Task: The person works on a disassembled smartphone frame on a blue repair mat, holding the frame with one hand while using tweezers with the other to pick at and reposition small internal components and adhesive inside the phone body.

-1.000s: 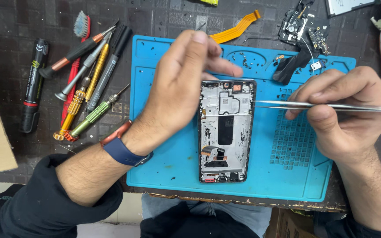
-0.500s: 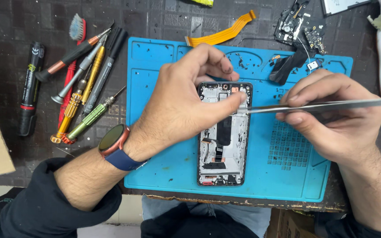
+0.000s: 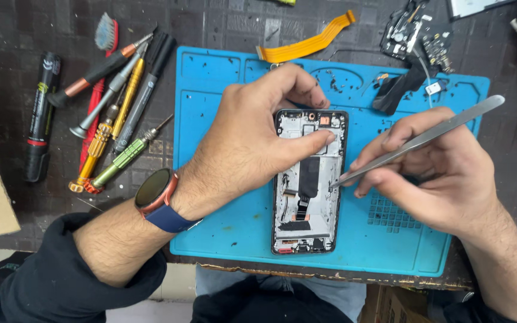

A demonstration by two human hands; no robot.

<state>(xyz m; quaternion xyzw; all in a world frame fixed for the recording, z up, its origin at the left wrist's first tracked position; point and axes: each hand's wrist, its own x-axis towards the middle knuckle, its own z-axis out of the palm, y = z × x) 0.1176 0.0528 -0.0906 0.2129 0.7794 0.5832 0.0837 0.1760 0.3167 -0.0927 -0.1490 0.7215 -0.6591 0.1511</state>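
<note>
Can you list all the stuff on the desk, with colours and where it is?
Opened phone: one, black frame, grey inside, middle of mat.
Mat: one, blue, on dark desk.
Tweezers: one, silver, tips at phone's right edge.
Screwdrivers: several, yellow, green, grey, black, left of mat.
Brush: one, red, far left.
Marker: one, black, far left.
Ribbon cable: one, orange, above mat.
Watch: one, orange case, blue strap, left wrist.
Left hand: steadies phone.
Right hand: holds tweezers.

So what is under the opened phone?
The opened phone lies on the blue mat, visible all around it. The mat directly beneath is covered; the left hand hides its upper-left edge.
</note>
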